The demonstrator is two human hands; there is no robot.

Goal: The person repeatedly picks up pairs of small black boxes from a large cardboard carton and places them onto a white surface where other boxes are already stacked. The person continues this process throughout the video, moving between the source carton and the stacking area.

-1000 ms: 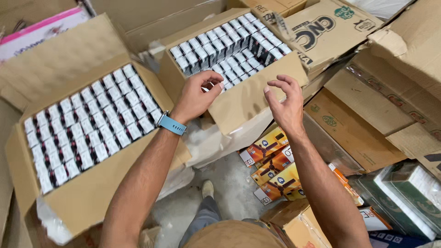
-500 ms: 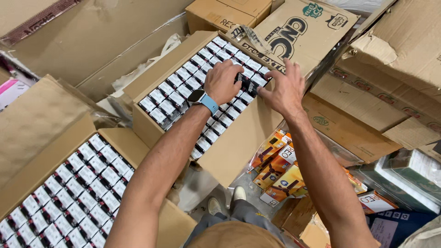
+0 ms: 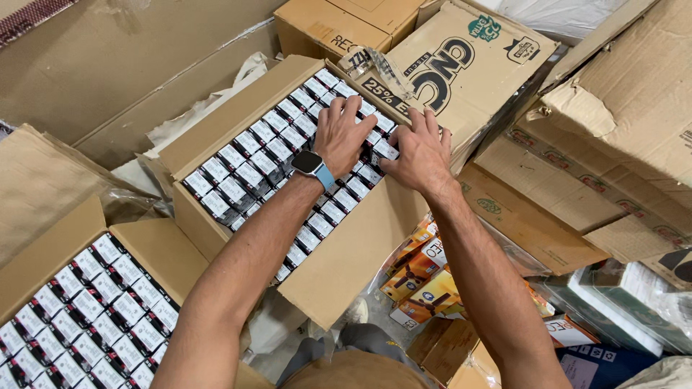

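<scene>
An open cardboard carton [image 3: 346,245] in the middle holds tight rows of small black-and-white boxes [image 3: 245,162]. My left hand [image 3: 344,135], with a blue-strapped watch on its wrist, lies flat on the boxes near the carton's far corner, fingers spread. My right hand [image 3: 419,153] rests beside it at the carton's right edge, fingers on one small box [image 3: 384,150]; whether it grips the box is unclear. A second open carton [image 3: 155,252] with the same kind of boxes [image 3: 86,317] sits at lower left.
Stacked cardboard cartons [image 3: 468,65] crowd the far and right sides. Orange packs with fan pictures [image 3: 422,277] lie on the floor below my right arm. Green-edged packs [image 3: 627,302] sit at lower right. Crumpled plastic wrap [image 3: 223,94] lies behind the middle carton.
The view shifted so the middle carton sits lower and more central. Both hands moved onto its far corner boxes and now lie flatter, close together.
</scene>
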